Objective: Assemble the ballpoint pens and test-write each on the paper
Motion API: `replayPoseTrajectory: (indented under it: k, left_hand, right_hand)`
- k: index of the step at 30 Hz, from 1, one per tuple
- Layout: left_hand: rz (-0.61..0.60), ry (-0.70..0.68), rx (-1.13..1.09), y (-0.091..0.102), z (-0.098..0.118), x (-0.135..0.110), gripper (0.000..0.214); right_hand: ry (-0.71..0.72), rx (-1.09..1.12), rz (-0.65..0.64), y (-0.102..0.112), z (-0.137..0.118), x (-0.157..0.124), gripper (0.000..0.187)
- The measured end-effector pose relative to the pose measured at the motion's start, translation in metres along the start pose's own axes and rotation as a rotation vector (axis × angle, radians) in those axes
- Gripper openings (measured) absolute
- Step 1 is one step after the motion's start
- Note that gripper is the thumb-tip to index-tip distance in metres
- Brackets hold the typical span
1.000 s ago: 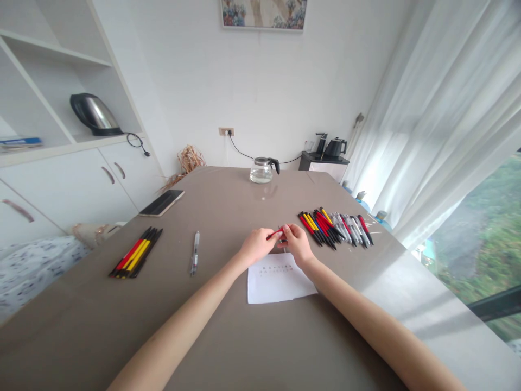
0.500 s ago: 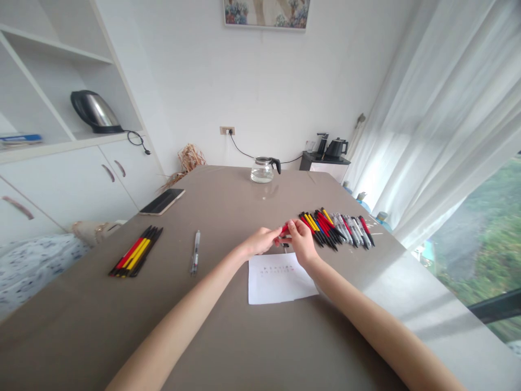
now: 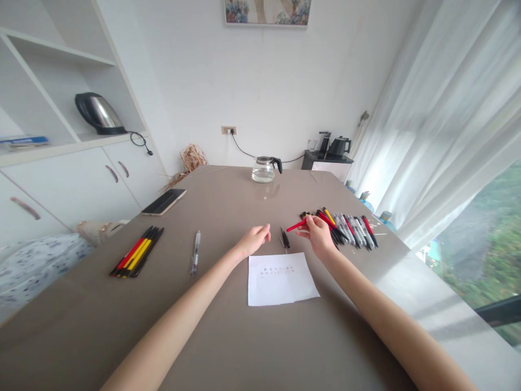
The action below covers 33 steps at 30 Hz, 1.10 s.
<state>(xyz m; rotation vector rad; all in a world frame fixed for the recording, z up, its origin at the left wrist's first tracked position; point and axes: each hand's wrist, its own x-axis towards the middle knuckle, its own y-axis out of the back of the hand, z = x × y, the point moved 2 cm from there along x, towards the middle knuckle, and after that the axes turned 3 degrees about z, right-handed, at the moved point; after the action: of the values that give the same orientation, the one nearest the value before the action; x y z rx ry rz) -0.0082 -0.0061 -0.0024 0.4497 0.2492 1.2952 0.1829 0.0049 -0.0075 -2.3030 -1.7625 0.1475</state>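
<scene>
My right hand (image 3: 318, 234) pinches a red pen barrel (image 3: 296, 226), which points left above the table. No black tip shows on its free end. Left of it, my left hand (image 3: 254, 241) is held with fingers curled together; whether anything small is in them is hidden. Between the hands lie small black pen parts (image 3: 285, 238) on the table. Just nearer to me is a white sheet of paper (image 3: 280, 290) with rows of handwriting. A row of pens (image 3: 354, 231), red, yellow, black and clear, spreads beside and partly behind my right hand.
On the left of the table (image 3: 220, 336) lie a bundle of red, yellow and black pens (image 3: 137, 251), a single clear pen (image 3: 196, 252) and a phone (image 3: 164, 201). A glass pot (image 3: 263, 170) with water stands at the far end. Curtains (image 3: 439, 119) hang at the right.
My hands were together on the red barrel and have come apart. My right hand has moved right with it, and my left slightly left. The black parts and writing are more exposed.
</scene>
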Motion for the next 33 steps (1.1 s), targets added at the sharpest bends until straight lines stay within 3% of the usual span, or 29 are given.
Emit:
replayPoseTrajectory:
  k: [7, 16, 23, 28, 33]
  left_hand:
    - [0.07, -0.01, 0.075, 0.007, -0.011, 0.006, 0.028]
    - [0.011, -0.317, 0.266, 0.004, -0.009, -0.001, 0.024]
    - [-0.013, -0.29, 0.189, 0.002, -0.014, -0.001, 0.028]
    - [0.004, -0.232, 0.084, 0.0, -0.011, -0.002, 0.03]
    - [0.116, -0.177, -0.068, 0.005, -0.014, 0.005, 0.023]
  right_hand:
    - [-0.098, -0.021, -0.117, -0.007, -0.002, -0.013, 0.024]
    - [-0.061, -0.119, -0.13, -0.01, 0.002, -0.017, 0.028]
    - [0.042, -0.193, -0.096, -0.008, 0.001, -0.015, 0.03]
    - [0.029, -0.147, -0.116, -0.011, -0.002, -0.018, 0.028]
    - [-0.013, -0.125, -0.171, -0.014, 0.002, -0.021, 0.025]
